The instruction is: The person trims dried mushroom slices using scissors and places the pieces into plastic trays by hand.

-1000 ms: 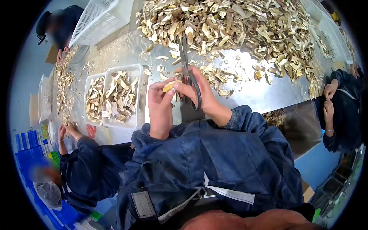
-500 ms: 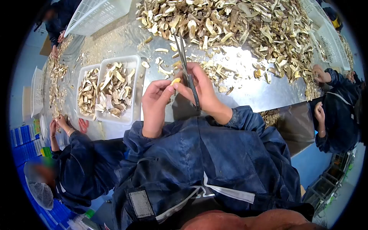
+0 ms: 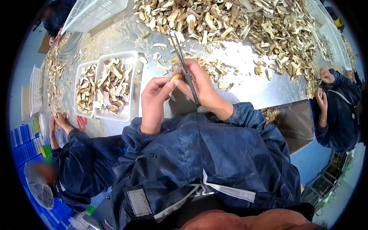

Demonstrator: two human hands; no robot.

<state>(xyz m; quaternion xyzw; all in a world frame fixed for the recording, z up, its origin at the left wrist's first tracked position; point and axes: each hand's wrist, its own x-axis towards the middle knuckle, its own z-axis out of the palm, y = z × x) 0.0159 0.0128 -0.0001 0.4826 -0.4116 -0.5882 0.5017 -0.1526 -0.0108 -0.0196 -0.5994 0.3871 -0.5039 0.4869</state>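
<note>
Yellow, the small piece [image 3: 175, 78] (partly hidden by fingertips [image 3: 169, 84]).

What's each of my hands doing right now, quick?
Left hand: closed, pinching a small yellowish piece.
Right hand: closed, holding dark scissors, thumb at the same piece.

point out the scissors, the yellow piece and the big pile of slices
Scissors [image 3: 187, 76], head view, about mid-length
Yellow piece [image 3: 175, 77], head view, its exposed surface
Big pile of slices [image 3: 245, 32], head view, middle of the heap
</note>
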